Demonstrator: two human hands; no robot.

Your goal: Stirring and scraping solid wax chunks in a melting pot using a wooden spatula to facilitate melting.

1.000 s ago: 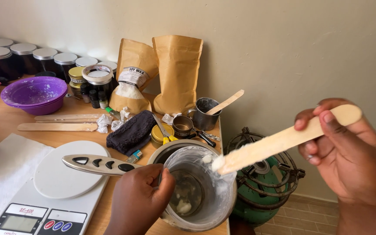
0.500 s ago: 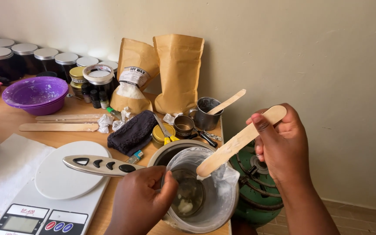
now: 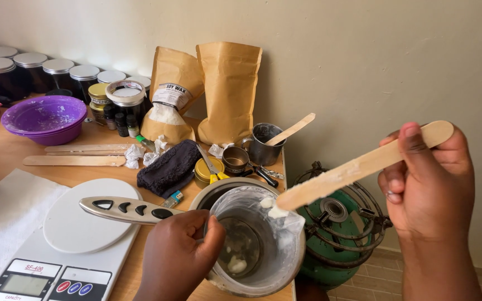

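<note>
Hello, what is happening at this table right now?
A person works over a metal pot with a waxy white coating inside. The left hand grips the pot's rim, near its long handle. The right hand holds a wooden stick, with its white-smeared tip at the pot's rim. A white scale lies on the left, and a green burner stands beside the table on the right.

The left hand (image 3: 177, 253) gripped the rim of a wax-smeared round metal pot (image 3: 255, 242); the right hand (image 3: 428, 178) held a flat wooden stirring stick (image 3: 358, 167) whose tip touched the rim.
</note>
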